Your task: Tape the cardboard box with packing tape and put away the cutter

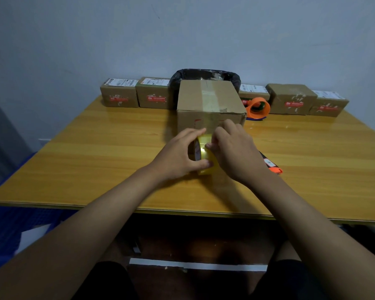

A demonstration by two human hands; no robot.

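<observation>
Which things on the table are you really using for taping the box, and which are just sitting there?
Part of the job:
big cardboard box
roll of packing tape, held by left hand and right hand
cutter

Just lying about:
small labelled parcels
orange tape dispenser
black-lined bin

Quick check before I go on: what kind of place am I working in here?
Probably a small parcel-packing station: labelled small boxes line the back of a wooden table, an orange tape dispenser sits there, and both hands work a tape roll.
</observation>
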